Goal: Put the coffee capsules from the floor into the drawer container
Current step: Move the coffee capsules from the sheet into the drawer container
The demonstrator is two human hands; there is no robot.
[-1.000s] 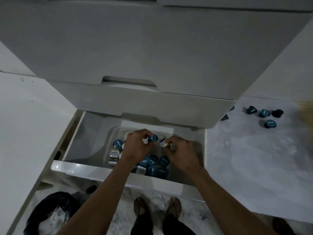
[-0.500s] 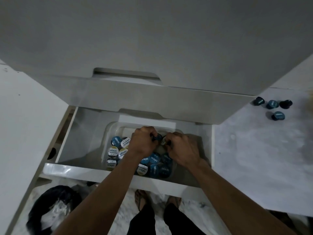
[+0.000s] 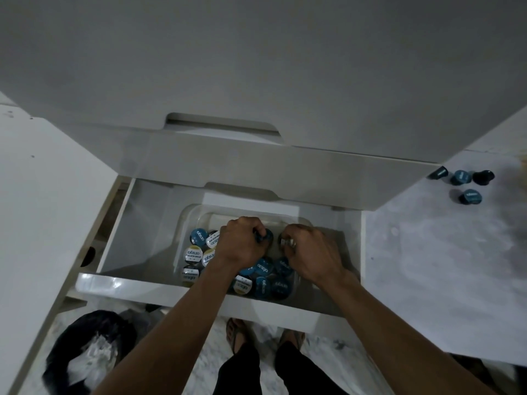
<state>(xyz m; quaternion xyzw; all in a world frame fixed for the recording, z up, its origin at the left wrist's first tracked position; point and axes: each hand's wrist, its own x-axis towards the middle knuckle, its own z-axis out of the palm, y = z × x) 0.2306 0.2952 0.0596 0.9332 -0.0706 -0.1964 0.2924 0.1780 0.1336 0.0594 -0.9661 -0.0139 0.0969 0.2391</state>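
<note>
Both hands low over the clear plastic container [image 3: 190,220] in the open drawer [image 3: 119,283], each delivering a coffee capsule.

Left hand [image 3: 238,246] fingers curled around a blue capsule [image 3: 263,236]; right hand [image 3: 309,252] pinches a silver-faced capsule [image 3: 286,242]. Held close above the pile, probably so they drop without bouncing out. Four capsules on the floor [image 3: 463,185], well apart at right, not yet collected.

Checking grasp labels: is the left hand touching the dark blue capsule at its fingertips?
Touching. The head view shows the left hand curled over the clear container, its fingers pinching the dark blue capsule with no gap visible between them.
</note>
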